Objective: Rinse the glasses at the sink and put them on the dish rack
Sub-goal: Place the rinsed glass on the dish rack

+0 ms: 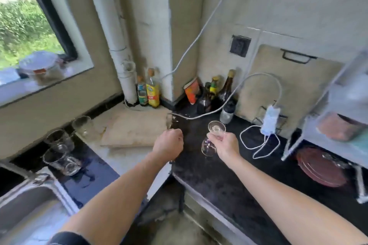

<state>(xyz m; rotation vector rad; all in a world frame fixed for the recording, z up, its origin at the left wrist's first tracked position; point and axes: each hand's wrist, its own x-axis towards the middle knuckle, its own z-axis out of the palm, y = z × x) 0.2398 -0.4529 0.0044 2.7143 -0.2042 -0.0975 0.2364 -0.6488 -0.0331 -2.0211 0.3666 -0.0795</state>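
My right hand (226, 145) holds a clear stemmed glass (208, 146) by its stem, bowl pointing down and left, its round foot (216, 127) up. My left hand (169, 143) is curled round a second clear glass (169, 121); only a sliver shows above the fist and a bit below it. Three clear glass mugs stand on the wet dark counter at left: one at the back (82, 125), one in the middle (59, 140), one in front (61, 162). The steel sink (23, 201) is at the lower left. The dish rack (338, 125) stands at the right edge.
Sauce and oil bottles (152, 91) crowd the corner by the white pipe, more dark bottles (225, 89) beside them. A white cable and power strip (269, 119) lie on the black counter (229, 175). A cutting board (288, 85) leans on the wall. A red plate (320, 167) lies under the rack.
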